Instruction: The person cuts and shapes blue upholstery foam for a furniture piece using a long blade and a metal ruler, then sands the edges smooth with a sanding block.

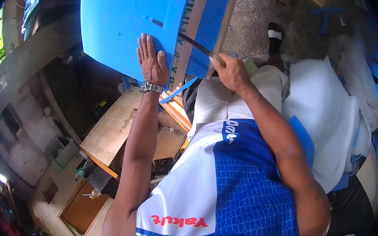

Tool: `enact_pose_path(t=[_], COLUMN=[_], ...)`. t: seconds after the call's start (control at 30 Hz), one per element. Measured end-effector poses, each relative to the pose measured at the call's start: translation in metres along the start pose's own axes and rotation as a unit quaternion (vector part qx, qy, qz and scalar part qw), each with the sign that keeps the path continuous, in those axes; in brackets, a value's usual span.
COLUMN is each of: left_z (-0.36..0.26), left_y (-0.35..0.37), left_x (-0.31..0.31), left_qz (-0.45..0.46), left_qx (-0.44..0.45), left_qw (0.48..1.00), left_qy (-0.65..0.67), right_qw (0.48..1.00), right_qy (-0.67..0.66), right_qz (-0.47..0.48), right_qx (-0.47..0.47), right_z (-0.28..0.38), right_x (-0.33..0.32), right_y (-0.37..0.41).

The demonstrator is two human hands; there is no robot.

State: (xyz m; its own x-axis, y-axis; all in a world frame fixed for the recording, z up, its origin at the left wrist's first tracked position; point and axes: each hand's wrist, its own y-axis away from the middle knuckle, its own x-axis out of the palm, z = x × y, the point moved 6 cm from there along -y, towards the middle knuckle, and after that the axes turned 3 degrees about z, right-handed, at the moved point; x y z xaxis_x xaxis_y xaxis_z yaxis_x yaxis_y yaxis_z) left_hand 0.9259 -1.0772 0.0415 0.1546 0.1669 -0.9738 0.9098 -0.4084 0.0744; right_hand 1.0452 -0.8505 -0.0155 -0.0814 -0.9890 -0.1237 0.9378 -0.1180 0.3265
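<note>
A blue foam sheet (pixel 126 14) lies at the top, over a wooden board (pixel 191 40) with dark printed letters along its edge. My left hand (pixel 152 63), with a watch on the wrist, rests flat on the sheet near its lower right corner, fingers spread. To the right, my right hand (pixel 231 72) is closed round the handle of a long dark knife (pixel 196 44). The blade points up and left and its tip reaches the sheet's right edge. A small dark slot shows in the foam above my left hand.
White padding (pixel 321 109) is heaped on the right, beside clear plastic and blue foam pieces. Below the sheet stands a wooden cabinet or box (pixel 109 128). A thin blue strip (pixel 178 90) hangs near the board's lower corner.
</note>
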Motion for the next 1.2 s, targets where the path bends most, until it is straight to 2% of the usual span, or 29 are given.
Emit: enact_pose_path(t=[0.1, 0.2, 0.3, 0.37, 0.47, 0.5, 0.57, 0.67, 0.77, 1.0, 1.07, 1.2], left_z=[0.0, -0.001, 0.0, 0.001, 0.011, 0.016, 0.037, 0.064, 0.075, 0.078, 0.076, 0.077], left_y=[0.004, 0.006, 0.006, 0.008, 0.016, 0.02, 0.027, 0.041, 0.048, 0.052, 0.05, 0.053], left_x=[0.0, 0.0, 0.002, 0.001, -0.001, -0.001, -0.001, -0.003, -0.004, -0.003, -0.004, -0.01], left_qz=[-0.001, -0.005, -0.004, -0.006, -0.021, -0.026, -0.035, -0.041, -0.041, -0.034, -0.035, -0.029], left_qx=[-0.003, -0.007, -0.004, -0.004, -0.013, -0.018, -0.063, -0.112, -0.134, -0.131, -0.123, -0.088], left_qw=[1.0, 1.0, 1.0, 1.0, 1.0, 0.999, 0.997, 0.993, 0.99, 0.991, 0.992, 0.995], left_qy=[-0.001, -0.001, -0.01, 0.002, 0.015, 0.019, 0.02, 0.012, 0.009, 0.0, 0.0, -0.022], right_qw=[0.999, 0.999, 0.999, 0.998, 0.998, 0.999, 0.999, 0.999, 0.999, 0.999, 0.999, 0.998], right_qy=[0.029, 0.012, 0.017, 0.03, 0.002, 0.011, 0.03, 0.013, 0.028, 0.015, 0.021, 0.027], right_qz=[0.005, 0.002, 0.036, 0.002, 0.054, 0.041, 0.014, 0.045, 0.035, 0.019, 0.034, 0.031], right_qx=[-0.019, -0.032, 0.0, -0.049, 0.039, 0.023, -0.017, -0.011, -0.016, -0.031, -0.004, -0.041], right_z=[0.013, 0.023, 0.003, -0.004, -0.019, -0.017, -0.009, 0.01, 0.012, -0.012, -0.015, -0.004], right_x=[0.026, 0.033, 0.027, 0.012, 0.007, 0.009, 0.023, 0.044, 0.057, 0.028, 0.028, 0.061], right_y=[-0.04, -0.048, -0.011, 0.025, 0.047, 0.045, 0.025, -0.014, -0.024, 0.065, 0.067, 0.023])
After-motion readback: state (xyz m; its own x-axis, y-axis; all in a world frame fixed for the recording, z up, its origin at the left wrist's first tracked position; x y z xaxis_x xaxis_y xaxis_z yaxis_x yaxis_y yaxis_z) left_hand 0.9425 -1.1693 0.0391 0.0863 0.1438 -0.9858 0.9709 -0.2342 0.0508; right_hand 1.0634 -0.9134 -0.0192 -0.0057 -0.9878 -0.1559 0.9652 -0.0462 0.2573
